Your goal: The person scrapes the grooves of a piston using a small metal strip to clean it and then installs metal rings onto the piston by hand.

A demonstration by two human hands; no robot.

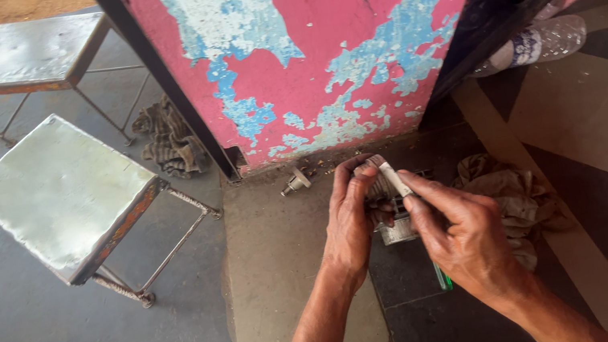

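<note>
My left hand (350, 225) grips a small grey ribbed metal part (379, 183), held just above the floor. My right hand (465, 239) is closed around a thin tool with a pale tip (395, 178) pressed against that part; a green bit of the tool's handle (443, 277) shows below my palm. Beneath my hands a small metal tin (397, 231) stands on the floor, mostly hidden by my fingers.
A crumpled dirty rag (516, 198) lies right of my hands. A small metal fitting (294, 183) sits by the base of the peeling pink and blue wall (316, 39). Two metal-topped stools (63, 193) (17, 54), another rag (169, 139), and plastic bottles (543, 39) are around.
</note>
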